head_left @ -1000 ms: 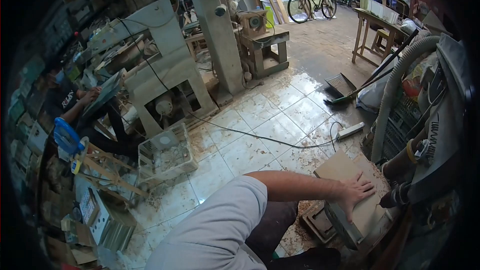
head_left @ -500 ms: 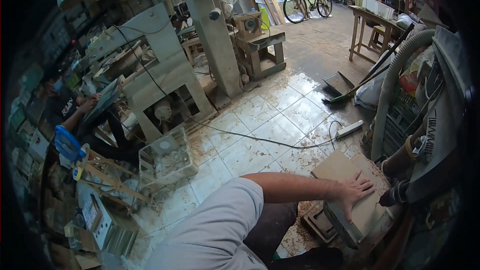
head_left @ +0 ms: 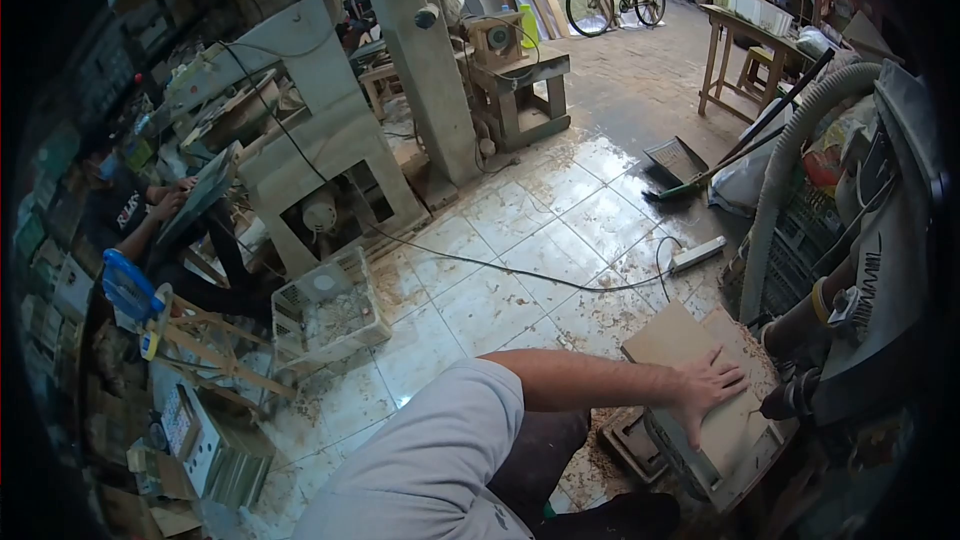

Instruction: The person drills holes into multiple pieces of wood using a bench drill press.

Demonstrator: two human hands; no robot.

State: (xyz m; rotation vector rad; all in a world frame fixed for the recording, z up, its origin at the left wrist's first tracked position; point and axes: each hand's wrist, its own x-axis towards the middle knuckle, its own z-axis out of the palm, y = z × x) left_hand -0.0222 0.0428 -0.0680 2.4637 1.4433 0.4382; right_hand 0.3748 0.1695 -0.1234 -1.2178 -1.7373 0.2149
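Observation:
My left hand (head_left: 708,390) lies flat with its fingers spread on a light brown board (head_left: 668,338). The board rests on the worktop of a machine (head_left: 748,480), beside a dark spindle-like part (head_left: 790,396). Wood shavings lie along the worktop's right side. The left forearm reaches across from a grey sleeve. My right hand does not show; the lower right corner is very dark.
A ribbed hose (head_left: 770,190) curves up at right. A cable and power strip (head_left: 698,254) cross the tiled floor near a dustpan (head_left: 676,162). At left are a crate (head_left: 335,310), a blue-topped stool (head_left: 135,285) and a seated co-worker (head_left: 130,210) holding a dark panel.
The board under my left hand has shifted slightly, and more of the worktop's near edge now shows. The co-worker's hands and panel have moved a little. The view has tilted slightly.

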